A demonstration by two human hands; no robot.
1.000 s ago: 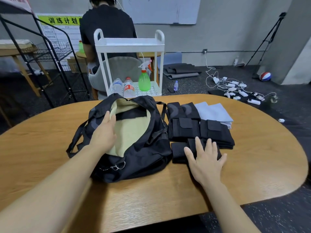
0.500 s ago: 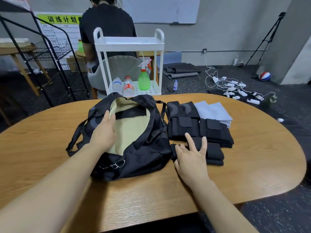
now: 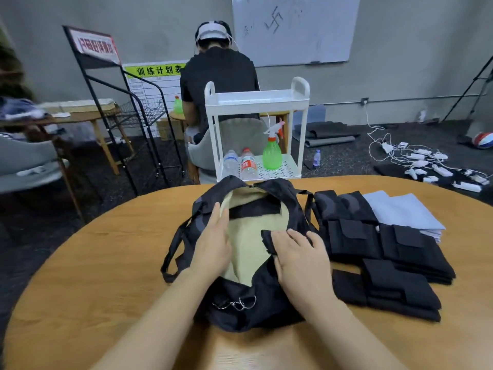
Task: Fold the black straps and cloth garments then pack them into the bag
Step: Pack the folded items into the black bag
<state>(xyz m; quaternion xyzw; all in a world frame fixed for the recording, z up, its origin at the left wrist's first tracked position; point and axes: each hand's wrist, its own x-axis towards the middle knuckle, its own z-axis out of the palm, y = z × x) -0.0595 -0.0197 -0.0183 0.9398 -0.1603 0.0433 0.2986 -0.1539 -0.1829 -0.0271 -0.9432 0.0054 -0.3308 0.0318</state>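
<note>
Head-mounted, wide-angle, looking forward and down, sitting close above round wooden table (image 3: 106,257); taking in grey back wall (image 3: 400,49).

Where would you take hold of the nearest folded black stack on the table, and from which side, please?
Grip the nearest folded black stack at its left edge, coming from the bag side. It lies flat in layers, so I'd slide fingers under and put the thumb on top to keep the folds together; that edge lies closest to the right hand.
</note>
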